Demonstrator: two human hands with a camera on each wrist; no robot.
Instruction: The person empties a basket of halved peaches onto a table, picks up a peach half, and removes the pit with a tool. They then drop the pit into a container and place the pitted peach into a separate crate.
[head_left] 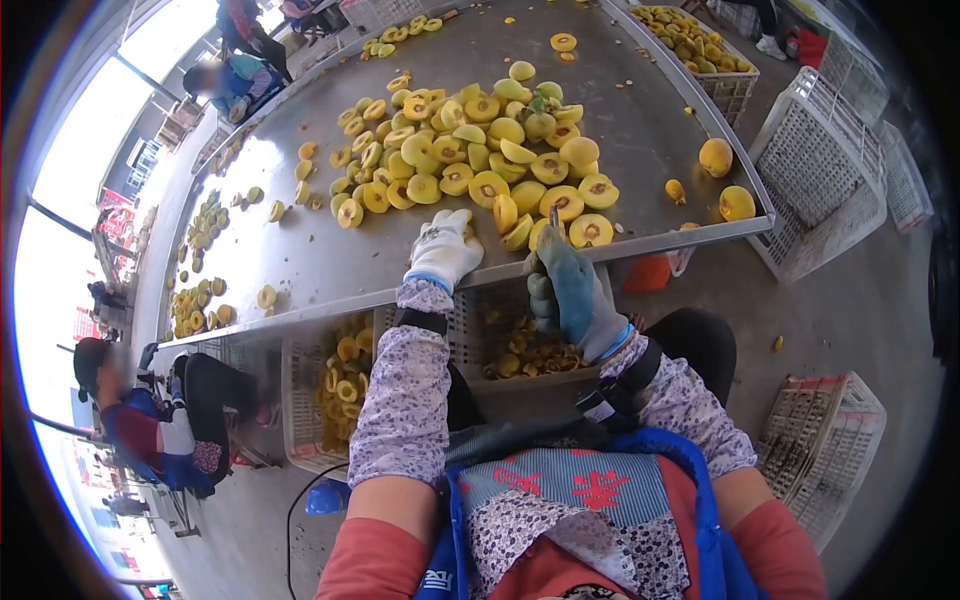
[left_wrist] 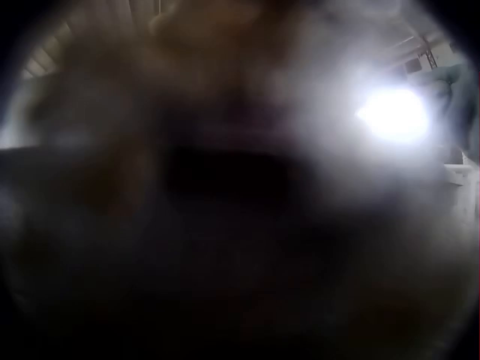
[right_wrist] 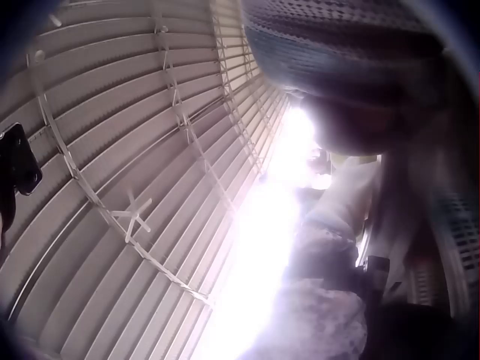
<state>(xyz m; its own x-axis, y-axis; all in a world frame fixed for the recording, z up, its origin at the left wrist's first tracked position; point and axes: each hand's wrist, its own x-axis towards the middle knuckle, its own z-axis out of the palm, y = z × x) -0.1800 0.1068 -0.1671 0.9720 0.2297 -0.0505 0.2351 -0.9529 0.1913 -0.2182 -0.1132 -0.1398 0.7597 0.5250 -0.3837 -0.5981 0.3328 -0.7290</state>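
Note:
Halved yellow-green fruits [head_left: 489,188] lie heaped on a metal table [head_left: 350,262]. At its near edge, the left hand [head_left: 443,248], in a white glove, has its fingers curled around a fruit, mostly hidden by the glove. To its right, the right hand [head_left: 580,295], in a grey-blue glove, grips a thin dark tool [head_left: 554,216] that points up toward the fruit halves; its handle is hidden. The left wrist view is dark and blurred. In the right wrist view the white-gloved left hand [right_wrist: 349,191] shows beyond the dark, blurred near glove.
Below the table edge stand a crate of fruit halves [head_left: 345,385] and a bin of brown scraps [head_left: 530,355]. White crates [head_left: 820,170] stand at the right, another [head_left: 820,450] lower down. A seated person [head_left: 150,420] is at the left, and others sit at the far side.

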